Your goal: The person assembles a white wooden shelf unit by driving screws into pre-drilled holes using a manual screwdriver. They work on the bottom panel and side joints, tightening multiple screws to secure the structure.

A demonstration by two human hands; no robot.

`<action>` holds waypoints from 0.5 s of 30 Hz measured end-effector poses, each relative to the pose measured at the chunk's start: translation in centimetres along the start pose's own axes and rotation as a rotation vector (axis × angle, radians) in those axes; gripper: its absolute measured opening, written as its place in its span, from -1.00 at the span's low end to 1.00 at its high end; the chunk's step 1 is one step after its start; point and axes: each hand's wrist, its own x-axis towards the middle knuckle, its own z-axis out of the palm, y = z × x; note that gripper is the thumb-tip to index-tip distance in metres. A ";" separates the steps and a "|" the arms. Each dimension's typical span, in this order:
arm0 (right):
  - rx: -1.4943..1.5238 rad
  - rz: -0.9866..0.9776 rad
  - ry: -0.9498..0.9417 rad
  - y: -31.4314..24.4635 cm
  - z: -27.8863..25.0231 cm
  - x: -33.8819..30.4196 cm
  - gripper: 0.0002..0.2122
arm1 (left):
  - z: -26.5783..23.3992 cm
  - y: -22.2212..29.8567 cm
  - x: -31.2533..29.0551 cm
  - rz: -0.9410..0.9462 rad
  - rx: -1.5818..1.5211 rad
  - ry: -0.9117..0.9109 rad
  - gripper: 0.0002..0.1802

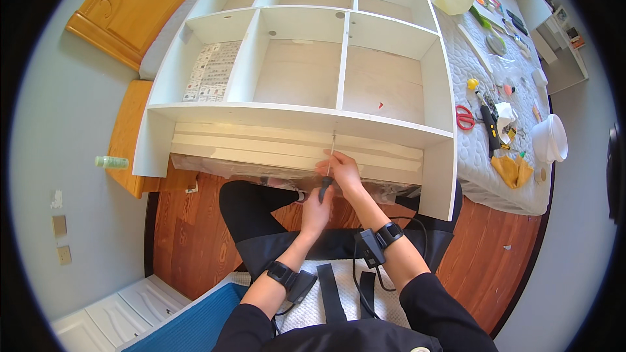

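A white cubby shelf unit (300, 115) lies in front of me with its open compartments facing up. My left hand (315, 211) grips the dark handle of a screwdriver (325, 186). Higher up, my right hand (343, 168) has its fingers closed around the thin metal shaft. The shaft points away from me, and its tip meets the unit's near white board. Small marks dot that board; a screw at the tip is too small to make out.
A quilted mattress (515, 199) at right bears red-handled scissors (464, 117), a yellow-and-black tool (489, 132), yellow gloves (512, 171) and a white tub (550, 139). A printed sheet (212, 72) lies inside one compartment. At left, a green bottle (111, 162) lies near wooden furniture (124, 137).
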 end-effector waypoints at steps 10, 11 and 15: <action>-0.056 0.001 -0.002 -0.8 0.4 -0.1 -0.68 | -0.7 -0.6 0.6 0.087 0.141 0.079 -0.59; -0.102 -0.011 0.003 -1.0 0.5 -0.2 -0.70 | -0.8 -0.7 0.7 0.118 0.164 0.092 -0.58; -0.216 -0.048 0.038 -1.5 0.8 -0.5 -0.73 | -1.2 -0.8 0.7 0.068 0.139 0.067 -0.57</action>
